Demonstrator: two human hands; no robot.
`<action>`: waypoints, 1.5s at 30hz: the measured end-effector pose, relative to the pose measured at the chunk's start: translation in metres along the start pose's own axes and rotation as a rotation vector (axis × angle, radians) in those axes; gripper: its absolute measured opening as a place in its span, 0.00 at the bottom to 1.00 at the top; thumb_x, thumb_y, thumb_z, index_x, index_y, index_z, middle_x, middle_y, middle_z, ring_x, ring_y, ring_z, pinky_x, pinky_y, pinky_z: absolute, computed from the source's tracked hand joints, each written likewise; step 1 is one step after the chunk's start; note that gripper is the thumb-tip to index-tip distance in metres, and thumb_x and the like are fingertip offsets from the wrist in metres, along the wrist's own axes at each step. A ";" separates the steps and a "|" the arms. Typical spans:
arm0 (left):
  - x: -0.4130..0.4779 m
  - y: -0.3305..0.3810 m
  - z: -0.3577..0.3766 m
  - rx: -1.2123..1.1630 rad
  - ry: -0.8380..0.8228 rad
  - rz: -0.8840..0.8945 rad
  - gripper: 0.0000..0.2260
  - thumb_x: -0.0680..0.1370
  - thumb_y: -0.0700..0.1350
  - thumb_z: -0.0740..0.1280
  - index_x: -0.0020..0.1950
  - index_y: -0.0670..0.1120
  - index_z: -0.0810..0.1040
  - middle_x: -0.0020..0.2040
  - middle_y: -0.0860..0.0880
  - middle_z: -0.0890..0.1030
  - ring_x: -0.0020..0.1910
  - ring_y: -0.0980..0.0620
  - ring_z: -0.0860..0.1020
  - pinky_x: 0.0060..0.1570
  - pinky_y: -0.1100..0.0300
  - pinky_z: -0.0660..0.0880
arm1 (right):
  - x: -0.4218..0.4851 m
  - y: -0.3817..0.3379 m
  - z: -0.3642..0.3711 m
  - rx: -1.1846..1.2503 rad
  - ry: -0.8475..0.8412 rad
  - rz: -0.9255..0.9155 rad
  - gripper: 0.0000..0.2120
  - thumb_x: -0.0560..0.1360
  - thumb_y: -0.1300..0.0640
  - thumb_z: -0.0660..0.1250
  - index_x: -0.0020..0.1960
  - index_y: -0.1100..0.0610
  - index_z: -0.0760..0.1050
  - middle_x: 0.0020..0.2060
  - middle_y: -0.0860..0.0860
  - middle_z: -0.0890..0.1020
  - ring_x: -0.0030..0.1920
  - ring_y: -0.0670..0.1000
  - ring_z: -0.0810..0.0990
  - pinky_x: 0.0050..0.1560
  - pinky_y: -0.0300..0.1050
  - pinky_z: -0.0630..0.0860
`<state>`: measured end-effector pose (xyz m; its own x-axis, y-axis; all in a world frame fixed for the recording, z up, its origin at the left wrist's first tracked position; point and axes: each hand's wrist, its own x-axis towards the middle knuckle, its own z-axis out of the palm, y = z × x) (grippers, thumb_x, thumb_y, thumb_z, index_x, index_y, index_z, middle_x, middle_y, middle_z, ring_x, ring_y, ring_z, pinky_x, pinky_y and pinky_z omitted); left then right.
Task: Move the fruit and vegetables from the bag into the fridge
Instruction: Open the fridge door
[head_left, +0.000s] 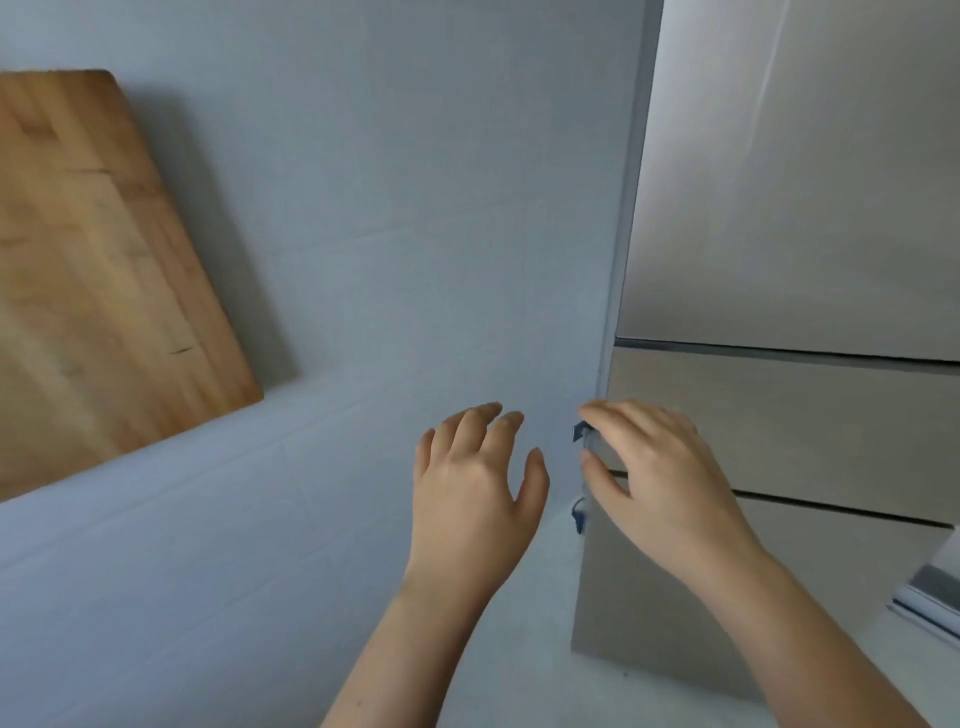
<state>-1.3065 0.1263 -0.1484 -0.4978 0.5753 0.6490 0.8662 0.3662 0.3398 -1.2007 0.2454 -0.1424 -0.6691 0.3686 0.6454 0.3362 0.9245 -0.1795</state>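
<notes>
- Left hand (475, 483) loose, fingers spread, holding nothing, near pale blue wall (363, 208).
- Right hand (660, 478) grips left edge of tall silver-beige fridge (805, 208).
- Rectangular wooden chopping board (104, 270) far left.

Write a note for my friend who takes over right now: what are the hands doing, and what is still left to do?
Left hand: open, holds nothing, in front of the wall just left of the fridge.
Right hand: fingertips at the left edge of the fridge's middle door; whether it has a grip yet is unclear.
Things: the bag and the fruit and vegetables are out of view. A wooden cutting board leans on the wall.
Done: nothing that shows; the fridge doors in view look closed.
Left: open the fridge, then move the food from the bag into it.
</notes>
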 end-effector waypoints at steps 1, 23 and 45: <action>0.012 -0.002 0.010 -0.027 -0.009 0.001 0.18 0.73 0.51 0.58 0.55 0.44 0.79 0.54 0.45 0.81 0.52 0.44 0.78 0.55 0.49 0.72 | 0.011 0.009 0.005 -0.012 0.014 0.006 0.20 0.72 0.51 0.54 0.55 0.60 0.77 0.50 0.54 0.82 0.50 0.56 0.80 0.49 0.55 0.76; 0.238 -0.024 0.185 -0.892 -0.419 0.100 0.16 0.76 0.42 0.66 0.62 0.55 0.71 0.54 0.64 0.72 0.54 0.75 0.68 0.50 0.84 0.60 | 0.141 0.134 0.073 -0.344 0.141 0.308 0.20 0.71 0.52 0.56 0.56 0.59 0.77 0.50 0.54 0.83 0.50 0.56 0.81 0.50 0.62 0.76; 0.292 0.014 0.258 -1.195 -0.398 -0.111 0.19 0.75 0.37 0.67 0.59 0.57 0.71 0.45 0.57 0.80 0.45 0.65 0.77 0.45 0.74 0.73 | 0.166 0.199 0.087 -0.249 0.120 0.352 0.20 0.72 0.50 0.56 0.58 0.58 0.76 0.52 0.52 0.81 0.53 0.54 0.79 0.52 0.59 0.75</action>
<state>-1.4503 0.4887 -0.1297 -0.3685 0.8398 0.3986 0.2133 -0.3410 0.9155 -1.3030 0.4987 -0.1355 -0.4089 0.6290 0.6612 0.6884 0.6883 -0.2290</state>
